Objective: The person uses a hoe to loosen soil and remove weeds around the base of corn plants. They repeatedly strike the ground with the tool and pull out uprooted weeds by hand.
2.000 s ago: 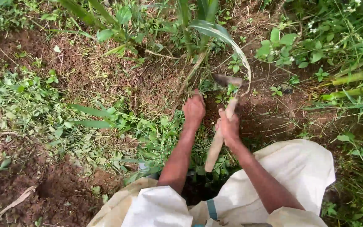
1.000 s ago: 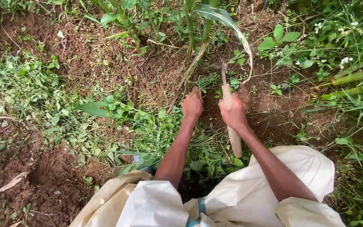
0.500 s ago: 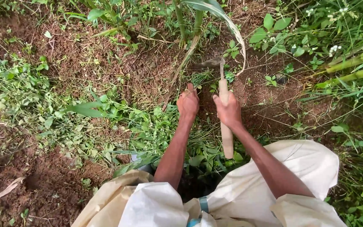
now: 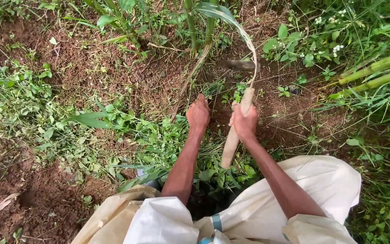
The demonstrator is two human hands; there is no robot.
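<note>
R hand (image 4: 244, 123) clamped on wooden hoe handle (image 4: 231, 143); blade (image 4: 238, 65) at soil. L hand (image 4: 198, 114) closed in weeds (image 4: 168, 140).

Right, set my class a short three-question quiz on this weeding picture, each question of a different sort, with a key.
1. True or false: the right hand grips the wooden handle of the hoe.
2. Which lies nearest the hoe's metal blade? A) the cream cloth B) the drooping maize leaf C) the pile of cut weeds
3. What does the left hand rest among?

Key
1. True.
2. B.
3. Low green weeds on the brown soil; whether it grips any cannot be told.
</note>
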